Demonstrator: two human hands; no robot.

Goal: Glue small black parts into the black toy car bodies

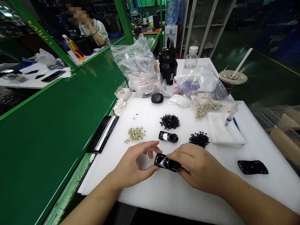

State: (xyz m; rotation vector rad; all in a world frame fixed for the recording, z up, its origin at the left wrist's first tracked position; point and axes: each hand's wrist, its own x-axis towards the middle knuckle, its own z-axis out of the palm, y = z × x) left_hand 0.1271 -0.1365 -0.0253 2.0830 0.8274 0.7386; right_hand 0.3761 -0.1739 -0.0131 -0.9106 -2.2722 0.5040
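Across the white table (145, 115), I see a clear plastic bag (138, 65) near the far edge. Nearer, my right hand (199, 165) pinches one end of the black car shell (167, 162); my left hand (133, 164) curves around its other end, fingertips touching. Beyond lies a black parts pile (170, 121).

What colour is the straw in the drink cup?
White; the straw shows best in the head view.
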